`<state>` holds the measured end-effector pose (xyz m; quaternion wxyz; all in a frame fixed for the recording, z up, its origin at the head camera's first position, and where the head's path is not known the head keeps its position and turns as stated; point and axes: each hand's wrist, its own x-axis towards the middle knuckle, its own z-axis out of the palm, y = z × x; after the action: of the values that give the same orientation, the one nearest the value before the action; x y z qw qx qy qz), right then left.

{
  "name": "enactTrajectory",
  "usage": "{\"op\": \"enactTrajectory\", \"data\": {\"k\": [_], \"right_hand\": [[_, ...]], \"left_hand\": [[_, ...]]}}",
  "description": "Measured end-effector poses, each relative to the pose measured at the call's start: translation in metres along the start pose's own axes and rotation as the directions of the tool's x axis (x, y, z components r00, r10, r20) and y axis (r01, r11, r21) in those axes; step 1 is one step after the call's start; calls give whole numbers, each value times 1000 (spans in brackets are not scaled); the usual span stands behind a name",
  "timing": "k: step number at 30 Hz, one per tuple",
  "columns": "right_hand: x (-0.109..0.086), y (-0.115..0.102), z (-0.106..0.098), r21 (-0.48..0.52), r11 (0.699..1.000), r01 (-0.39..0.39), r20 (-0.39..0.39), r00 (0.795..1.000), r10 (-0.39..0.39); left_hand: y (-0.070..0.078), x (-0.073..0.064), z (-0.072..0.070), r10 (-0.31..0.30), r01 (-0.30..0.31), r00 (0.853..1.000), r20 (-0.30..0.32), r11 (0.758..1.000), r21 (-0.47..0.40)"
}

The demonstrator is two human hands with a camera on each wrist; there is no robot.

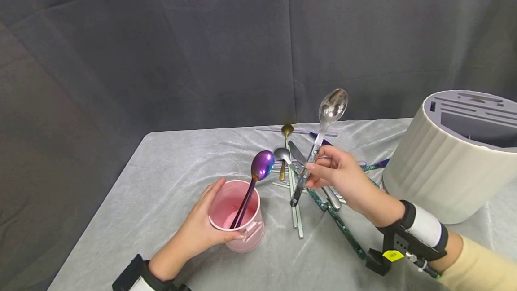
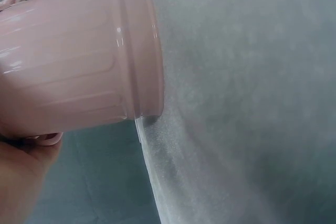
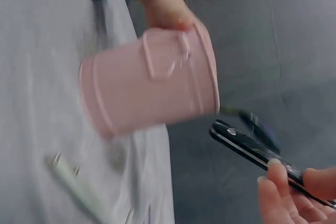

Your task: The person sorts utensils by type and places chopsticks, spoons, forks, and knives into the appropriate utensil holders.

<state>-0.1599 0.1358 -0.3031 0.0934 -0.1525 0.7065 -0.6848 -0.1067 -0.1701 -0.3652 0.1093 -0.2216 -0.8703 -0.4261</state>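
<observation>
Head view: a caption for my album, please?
Left hand grips the pink pail; right hand holds a dark-handled spoon.

The left hand (image 1: 202, 228) extends from the lower left, thumb and fingers spread in a wide curved grip. The right hand (image 1: 338, 174), raised, pinches between thumb and curled fingers, its forearm (image 1: 453, 247) slanting up from the lower right.

Worktop (image 1: 169, 192): draped in creased, pale grey cloth (image 1: 137, 232).
Loose heap (image 1: 332, 199): gold spoon (image 1: 287, 130), small silver spoon (image 1: 282, 152), pale chopsticks (image 1: 293, 210), green-patterned handle (image 1: 346, 231), overlapping.
White ribbed holder (image 1: 440, 174): upright, right of heap.
</observation>
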Motion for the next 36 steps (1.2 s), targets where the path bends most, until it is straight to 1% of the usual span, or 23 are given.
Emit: {"op": "enactTrajectory", "data": {"k": [6,9,13,14,17,21,26,32,35,36], "right_hand": [[-2,-11,33,74,991,112,-11,994,-112],[-1,-10,49,55,983,177,-10,984,-177],[1,-4,67,15,967,256,36,966,-256],[1,-3,71,16,964,265,53,963,-266],[-1,2,81,3,961,276,101,956,-275],[-4,7,89,-83,959,271,145,955,-258],[-5,13,93,-166,936,309,153,946,-285],[-4,19,94,-187,922,338,158,937,-311],[-4,21,94,-201,918,342,200,932,-303],[-4,22,94,-220,912,347,219,928,-301]], "left_hand": [[0,0,0,4,-4,1000,-7,1000,3],[0,-1,0,7,-7,1000,-6,1000,2],[0,-1,0,6,-5,1000,3,1000,-7],[0,-1,0,6,-6,1000,5,1000,-11],[0,-2,0,14,-14,1000,11,1000,-13],[0,-1,-1,15,-15,1000,16,1000,-16],[0,-1,0,2,-1,1000,17,1000,-30],[-1,-1,0,20,-20,1000,13,1000,-17],[-1,-1,0,18,-18,1000,11,1000,-11],[-1,-1,0,16,-16,1000,10,1000,-10]]}}
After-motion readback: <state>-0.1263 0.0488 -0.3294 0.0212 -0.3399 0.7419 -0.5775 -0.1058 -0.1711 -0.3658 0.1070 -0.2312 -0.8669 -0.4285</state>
